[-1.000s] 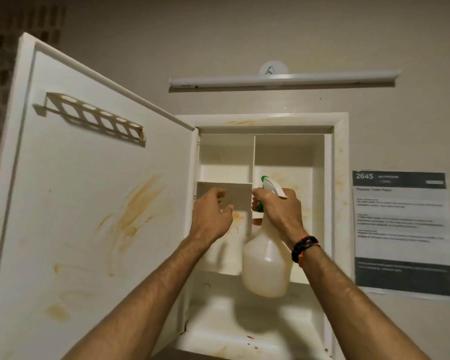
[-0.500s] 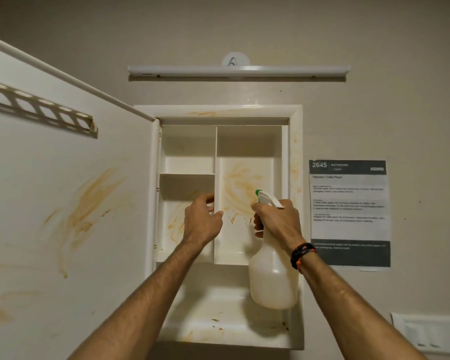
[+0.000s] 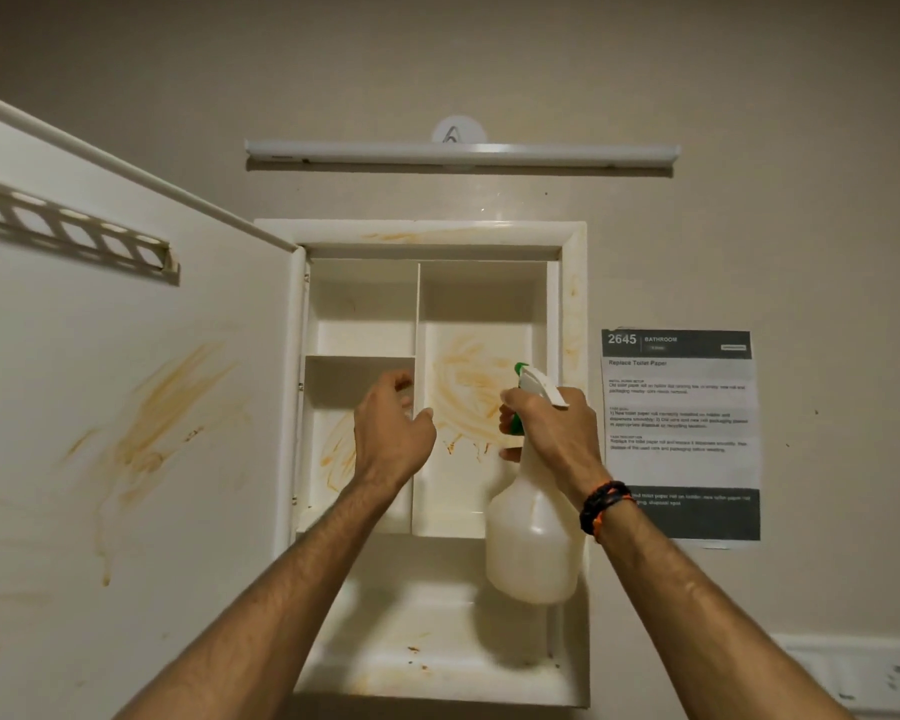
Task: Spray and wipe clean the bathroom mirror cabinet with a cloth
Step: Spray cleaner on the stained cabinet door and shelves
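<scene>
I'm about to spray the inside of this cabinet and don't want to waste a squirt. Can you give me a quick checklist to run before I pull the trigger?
1. Door swung open, interior exposed: ok.
2. Spray bottle gripped by the right hand, held upright: ok.
3. Green nozzle aimed at the orange smears on the back panel of the right compartment: ok, it points that way.
4. Left hand out of the spray path: not ok, it is raised in front of the centre divider, close to the nozzle.
5. Cloth ready for wiping: cannot tell, none in view.
6. Liquid in the bottle: cannot tell, its wall is cloudy.
</scene>
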### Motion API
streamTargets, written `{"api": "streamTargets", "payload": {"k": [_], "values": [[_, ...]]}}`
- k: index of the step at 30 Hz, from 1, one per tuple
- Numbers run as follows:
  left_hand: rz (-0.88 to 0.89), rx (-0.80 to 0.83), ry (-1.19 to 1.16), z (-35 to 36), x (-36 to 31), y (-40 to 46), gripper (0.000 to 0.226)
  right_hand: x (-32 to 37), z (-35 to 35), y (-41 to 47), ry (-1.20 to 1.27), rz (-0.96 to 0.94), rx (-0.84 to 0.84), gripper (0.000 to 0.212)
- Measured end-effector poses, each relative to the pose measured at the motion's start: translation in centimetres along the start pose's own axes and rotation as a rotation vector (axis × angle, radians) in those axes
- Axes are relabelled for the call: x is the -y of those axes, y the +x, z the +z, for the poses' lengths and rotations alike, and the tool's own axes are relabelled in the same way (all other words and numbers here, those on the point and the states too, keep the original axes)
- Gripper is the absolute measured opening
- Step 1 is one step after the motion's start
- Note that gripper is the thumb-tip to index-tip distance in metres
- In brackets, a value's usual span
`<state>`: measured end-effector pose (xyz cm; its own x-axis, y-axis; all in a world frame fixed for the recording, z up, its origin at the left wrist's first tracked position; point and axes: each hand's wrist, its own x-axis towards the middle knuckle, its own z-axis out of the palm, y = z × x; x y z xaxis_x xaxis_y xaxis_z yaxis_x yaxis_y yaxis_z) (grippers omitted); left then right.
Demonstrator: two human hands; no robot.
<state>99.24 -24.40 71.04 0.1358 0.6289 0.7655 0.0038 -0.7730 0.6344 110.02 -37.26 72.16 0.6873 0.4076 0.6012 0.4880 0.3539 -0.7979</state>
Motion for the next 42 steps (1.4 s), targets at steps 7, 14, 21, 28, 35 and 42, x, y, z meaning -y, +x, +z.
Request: {"api": "streamTargets", "payload": {"k": [7,14,21,28,35,42], "values": [[0.135,-0.024,-0.069,1.1,-4.1,0.9,0.048,2.7,-3.4,1.3,-0.032,-0.109,-0.115,0.012],[0.082,0.282,-0.094,5.4,-6.3,-0.6,0.049,2.3,-6.4,1.7,-0.185,-0.129,-0.115,0.017],[0.000,0.389,-0.176,7.6,-6.0,-2.0,0.055,2.3,-7.0,1.9,-0.261,-0.143,-0.162,0.020],[0.003,0.366,-0.140,7.1,-4.7,-3.7,0.051,0.4,-8.0,0.1,-0.219,-0.090,-0.041,0.015],[0.068,0.367,0.031,6.0,-1.1,-9.4,0.048,-6.4,-8.6,-5.4,-0.281,-0.001,-0.041,0.019],[0.025,0.396,0.095,5.3,0.6,-12.3,0.054,-9.5,-8.7,-8.6,-0.327,0.053,-0.096,0.024]]}}
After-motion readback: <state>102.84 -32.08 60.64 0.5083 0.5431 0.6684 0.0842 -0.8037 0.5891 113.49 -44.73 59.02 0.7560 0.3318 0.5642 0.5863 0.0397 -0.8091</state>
